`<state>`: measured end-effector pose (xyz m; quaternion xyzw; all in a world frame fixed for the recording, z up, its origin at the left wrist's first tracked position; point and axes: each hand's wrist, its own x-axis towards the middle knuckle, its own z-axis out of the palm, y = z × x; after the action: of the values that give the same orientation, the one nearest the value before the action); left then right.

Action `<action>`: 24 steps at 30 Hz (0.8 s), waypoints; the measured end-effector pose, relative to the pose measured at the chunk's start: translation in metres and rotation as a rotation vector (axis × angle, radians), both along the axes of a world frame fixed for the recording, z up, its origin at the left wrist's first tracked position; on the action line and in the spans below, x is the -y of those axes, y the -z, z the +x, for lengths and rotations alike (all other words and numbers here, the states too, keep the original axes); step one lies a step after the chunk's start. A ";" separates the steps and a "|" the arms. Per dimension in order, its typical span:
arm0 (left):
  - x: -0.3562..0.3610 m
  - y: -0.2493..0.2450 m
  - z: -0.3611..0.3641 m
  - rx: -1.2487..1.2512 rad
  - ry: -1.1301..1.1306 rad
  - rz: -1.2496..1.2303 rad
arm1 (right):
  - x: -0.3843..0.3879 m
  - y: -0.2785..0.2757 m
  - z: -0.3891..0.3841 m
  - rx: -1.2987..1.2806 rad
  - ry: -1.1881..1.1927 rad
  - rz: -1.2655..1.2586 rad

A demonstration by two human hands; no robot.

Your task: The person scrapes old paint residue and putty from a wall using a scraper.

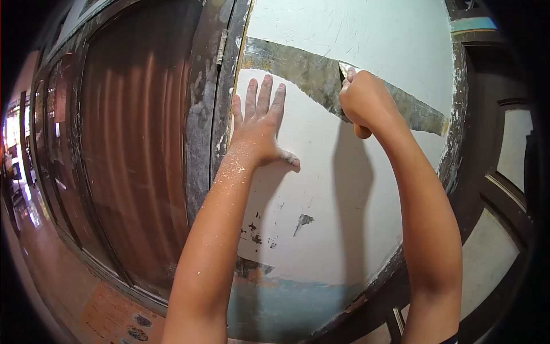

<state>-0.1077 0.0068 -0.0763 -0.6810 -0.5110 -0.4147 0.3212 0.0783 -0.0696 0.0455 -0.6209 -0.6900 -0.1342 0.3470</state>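
While the left hand (260, 129) presses its spread fingers on the white-painted panel (321, 229), the right hand (369, 100) grips a scraper-like tool with a rounded brown handle (362, 132) at the grey bare band's (303, 69) upper edge. A shallow angle should limit gouging. Two hands, one tool, one band.

Dark door (487, 149) right; brown panel (134, 155) left; glossy floor (51, 241); bright light (11, 131).
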 end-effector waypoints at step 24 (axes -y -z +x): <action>0.002 0.002 0.001 0.004 0.005 -0.017 | -0.022 -0.001 -0.028 0.105 -0.062 0.167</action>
<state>-0.1065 0.0044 -0.0782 -0.6844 -0.5133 -0.4125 0.3131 0.0506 -0.0477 0.0468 -0.5604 -0.7124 -0.2129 0.3647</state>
